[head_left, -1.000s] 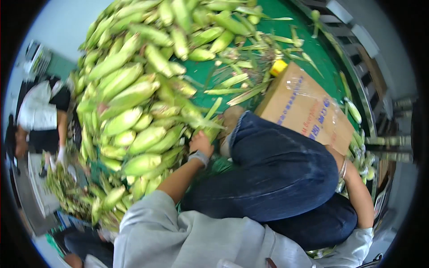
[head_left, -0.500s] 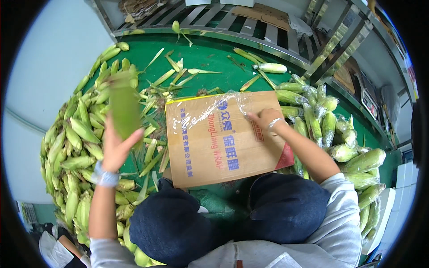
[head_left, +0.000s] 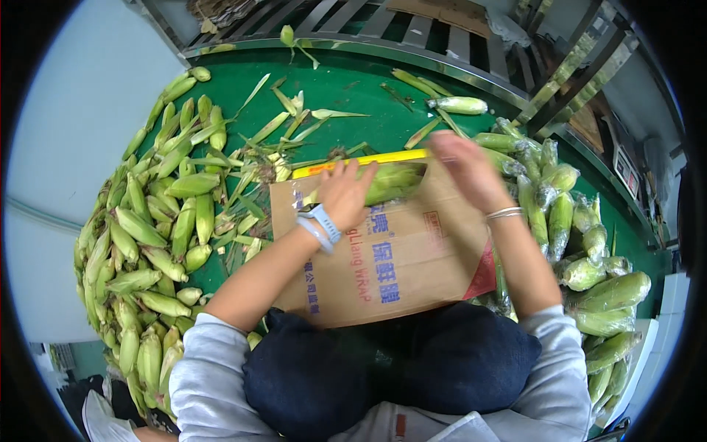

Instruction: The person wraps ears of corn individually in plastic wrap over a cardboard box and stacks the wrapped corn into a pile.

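A brown cardboard box (head_left: pixel 331 295) with a yellow strip (head_left: pixel 353 163) along its far edge lies in front of my knees. On top of it, near that strip, rests a green ear of corn (head_left: pixel 395 183) in its husk. My left hand (head_left: pixel 342 195) grips the left end of the ear, fingers over it. Just past the ear's right end, above the box's far right corner, is my right hand (head_left: pixel 471 173). Motion smears its fingers, so whether they hold anything is unclear. Clear film on the box is hard to make out here.
To the left is a big heap of unwrapped corn ears (head_left: pixel 140 221). Film-wrapped ears (head_left: pixel 582 250) are piled on the right. Loose husk leaves (head_left: pixel 287 121) litter the green floor (head_left: pixel 353 81). A metal slatted rack (head_left: pixel 383 40) stands at the back, a scale (head_left: pixel 626 173) at the far right.
My left hand has brought the ear of corn from over the left heap onto the box. My right hand has shifted from the box top to its far right corner.
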`<state>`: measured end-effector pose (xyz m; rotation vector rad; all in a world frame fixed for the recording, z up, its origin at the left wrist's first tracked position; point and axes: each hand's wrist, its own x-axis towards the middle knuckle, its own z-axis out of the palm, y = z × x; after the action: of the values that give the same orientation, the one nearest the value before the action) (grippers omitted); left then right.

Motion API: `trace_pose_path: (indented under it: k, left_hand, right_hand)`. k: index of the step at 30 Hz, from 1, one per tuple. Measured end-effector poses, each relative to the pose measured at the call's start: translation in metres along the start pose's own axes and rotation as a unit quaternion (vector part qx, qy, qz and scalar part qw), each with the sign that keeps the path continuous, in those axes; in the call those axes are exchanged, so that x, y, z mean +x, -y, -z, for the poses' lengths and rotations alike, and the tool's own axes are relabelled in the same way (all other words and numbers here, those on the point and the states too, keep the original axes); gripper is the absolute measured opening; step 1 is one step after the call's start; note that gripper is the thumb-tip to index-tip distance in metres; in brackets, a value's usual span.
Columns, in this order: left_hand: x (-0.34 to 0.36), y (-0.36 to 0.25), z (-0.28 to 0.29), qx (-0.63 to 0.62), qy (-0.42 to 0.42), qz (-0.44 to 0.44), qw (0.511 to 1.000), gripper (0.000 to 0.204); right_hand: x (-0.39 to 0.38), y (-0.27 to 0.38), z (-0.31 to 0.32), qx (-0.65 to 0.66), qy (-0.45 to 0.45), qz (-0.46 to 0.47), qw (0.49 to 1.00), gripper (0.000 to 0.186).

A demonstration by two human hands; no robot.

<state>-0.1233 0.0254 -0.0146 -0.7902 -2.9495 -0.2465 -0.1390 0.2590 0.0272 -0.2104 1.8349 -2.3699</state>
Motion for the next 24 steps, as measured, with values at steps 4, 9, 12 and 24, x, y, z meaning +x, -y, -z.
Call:
trace_pose_path:
  k: [4, 9, 12, 24]
  left_hand:
    - [-0.030, 0.016, -0.016, -0.157, -0.245, -0.023, 0.957, 0.060]
    - [-0.082, 0.001, -0.017, 0.074, -0.192, 0.115, 0.972, 0.029]
    - [-0.090, 0.047, -0.036, 0.189, -0.040, 0.035, 0.981, 0.018]
    - [-0.151, -0.008, 0.076, -0.634, 0.388, 0.019, 0.669, 0.028]
  right_hand:
    - [0.023, -0.072, -0.045, -0.527, 0.109, 0.260, 0.801, 0.050]
    - [0.024, -0.064, -0.061, -0.664, 0.151, 0.271, 0.681, 0.065]
    - [0.026, -0.059, -0.063, -0.705, 0.172, 0.228, 0.649, 0.066]
    - [-0.128, -0.020, -0.073, -0.604, 0.427, 0.016, 0.673, 0.066]
